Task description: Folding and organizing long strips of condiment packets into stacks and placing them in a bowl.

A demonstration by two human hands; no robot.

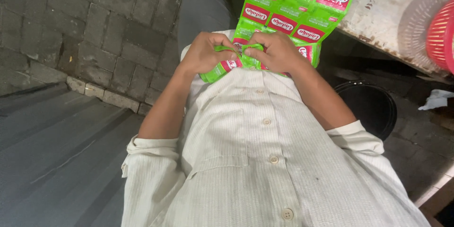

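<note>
Head view, looking straight down the person's front: nearest is a cream, finely striped button-up shirt (265, 160) with rolled sleeves and a chest pocket. Just beyond it, both bare forearms bend inward and meet at the lap. The left hand (204, 54) is curled tight, its fingers pinching the near end of a long sheet of joined bright green plastic sachets with red and white labels (283, 14). The right hand (275, 52) is likewise closed on the same sheet, thumb and fingers gripping it just beside the left, so that the two hands nearly touch. The lowest sachets are crumpled between them, and one sticks out below the left hand.

From the hands the sheet runs up and away, lying flat in rows of three over the person's grey trouser leg (201, 7) and onto the edge of a worn whitish tabletop (378, 4). To the right, below that edge, stands a round black bucket (371, 106). Farther right, a red plastic basket (442, 37) sits on the table. A crumpled white scrap (437, 99) lies on the ground. Grey paving bricks (94, 33) fill the far left.
</note>
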